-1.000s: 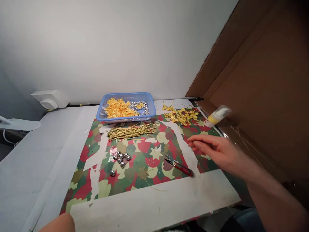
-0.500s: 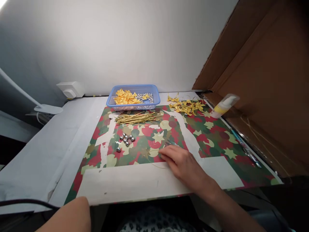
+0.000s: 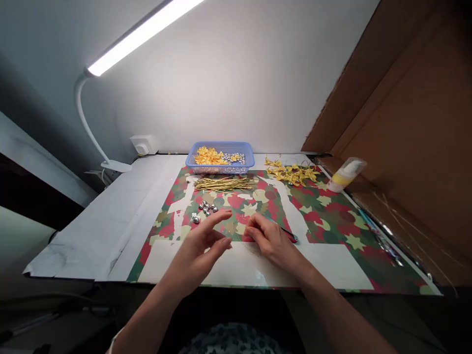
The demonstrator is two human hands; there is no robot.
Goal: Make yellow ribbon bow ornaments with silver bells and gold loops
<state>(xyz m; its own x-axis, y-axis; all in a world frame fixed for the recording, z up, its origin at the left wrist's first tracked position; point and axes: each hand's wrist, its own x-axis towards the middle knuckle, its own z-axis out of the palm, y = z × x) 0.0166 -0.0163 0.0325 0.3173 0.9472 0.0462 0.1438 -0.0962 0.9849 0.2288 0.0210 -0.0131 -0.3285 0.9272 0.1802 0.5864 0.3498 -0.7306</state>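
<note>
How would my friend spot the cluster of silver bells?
Find the blue basket at the back of the table. Come nearer, past the bundle of gold twist ties, to the silver bells just beyond the left hand. They lie loose on the patterned sheet, unlike the shiny balls inside the basket.

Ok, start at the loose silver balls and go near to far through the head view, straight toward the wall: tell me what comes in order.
Loose silver balls → bundle of gold strands → blue basket → wall.
</note>
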